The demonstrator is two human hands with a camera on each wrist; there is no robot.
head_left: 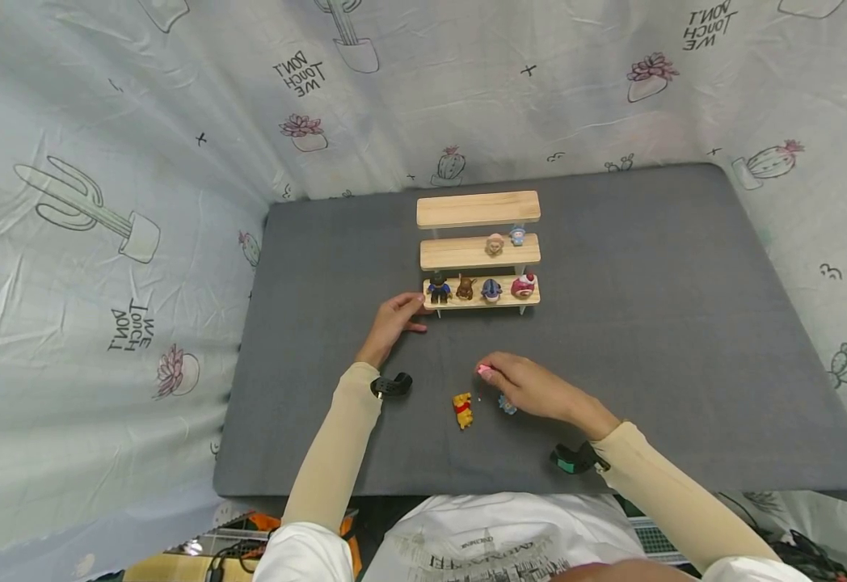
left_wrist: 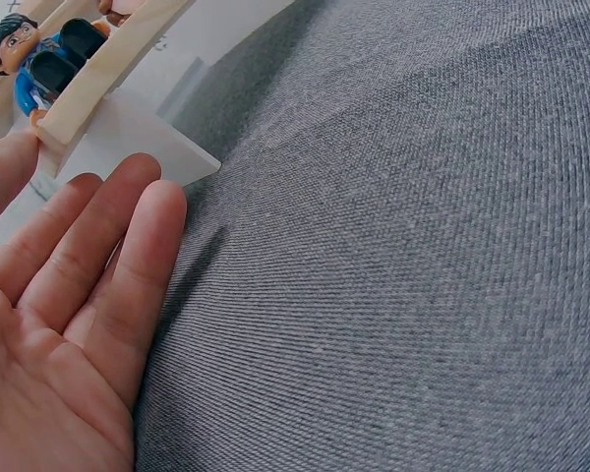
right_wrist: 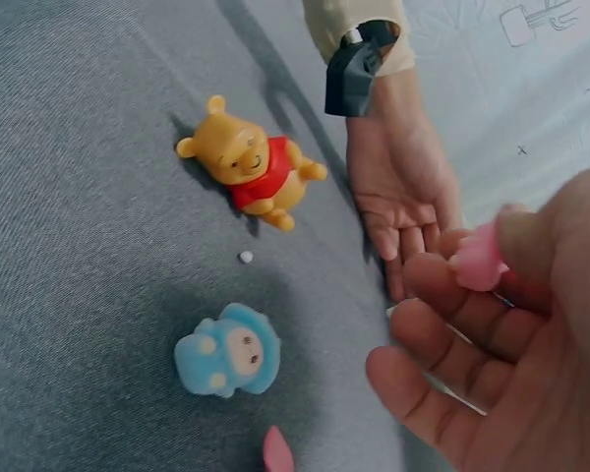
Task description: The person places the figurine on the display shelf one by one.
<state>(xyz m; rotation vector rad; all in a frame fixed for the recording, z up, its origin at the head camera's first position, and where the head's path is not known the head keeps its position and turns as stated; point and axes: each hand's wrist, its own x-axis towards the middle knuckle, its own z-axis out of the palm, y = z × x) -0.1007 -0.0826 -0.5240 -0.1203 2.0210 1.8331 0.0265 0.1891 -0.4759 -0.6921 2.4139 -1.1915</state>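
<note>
My right hand (head_left: 540,390) pinches a small pink toy (right_wrist: 480,260) between thumb and index finger, above the table; the grip covers much of it. Below that hand lies a light blue figurine (right_wrist: 231,354), partly hidden in the head view. A yellow Winnie the Pooh figurine (head_left: 463,411) in a red shirt lies on its back to the left. My left hand (head_left: 393,319) is at the left end of the lowest step of a wooden display stand (head_left: 478,208). One digit touches the board's end in the left wrist view, while the other fingers extend beside the white leg (left_wrist: 162,143).
The lowest step holds a dark-haired figure (head_left: 439,288), a brown one (head_left: 465,288), a blue-purple one (head_left: 491,290) and a red-pink one (head_left: 524,285). On the middle step stand a tan figure (head_left: 495,244) and a blue figure (head_left: 517,235). A tiny white bit (right_wrist: 246,257) lies near Pooh.
</note>
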